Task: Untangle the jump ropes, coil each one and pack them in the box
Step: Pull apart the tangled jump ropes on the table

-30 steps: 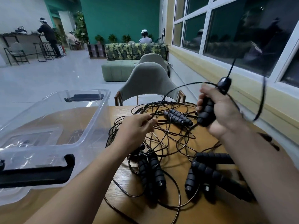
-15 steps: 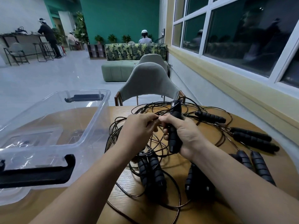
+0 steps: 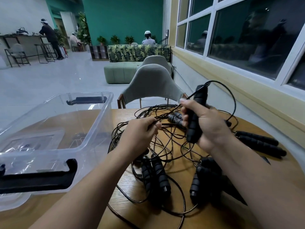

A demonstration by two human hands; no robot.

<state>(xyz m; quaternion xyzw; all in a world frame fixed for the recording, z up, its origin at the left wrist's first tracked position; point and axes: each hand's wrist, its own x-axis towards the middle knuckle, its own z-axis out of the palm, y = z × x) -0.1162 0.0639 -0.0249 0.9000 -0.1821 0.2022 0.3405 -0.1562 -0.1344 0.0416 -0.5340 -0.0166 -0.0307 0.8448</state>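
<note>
Finding: the right hand (image 3: 209, 128) is curled round one black foam handle (image 3: 196, 116), held upright above the middle of the tabletop (image 3: 123, 115). The left hand (image 3: 140, 134) pinches a thin cord strand (image 3: 166, 117) between thumb and fingertips just above the tangle. The jump ropes (image 3: 165, 146) lie as one loose heap of dark, glossy cord from the middle of the tabletop to its front edge, the loops crossing many times over. The ribbed handles lie in pairs: one pair (image 3: 156, 176) toward the front edge, one (image 3: 203, 179) beside it under the right forearm, one (image 3: 260, 142) close to the right edge, and one (image 3: 176, 117) half hidden behind the right hand. The cord loop (image 3: 231, 100) from the top of the held handle arcs out to the right and drops back into the heap. The clear box (image 3: 105, 116) stands open on the left side of the tabletop; no rope can be seen in it. Risks, as judged: a hard pull on the raised handle could draw crossing loops tight into a knot, since the strand's path through the heap cannot be traced. Cords appear to run toward the pair at the right edge, so the same pull could drag those handles off the table. Separation has barely begun; no rope is coiled.
</note>
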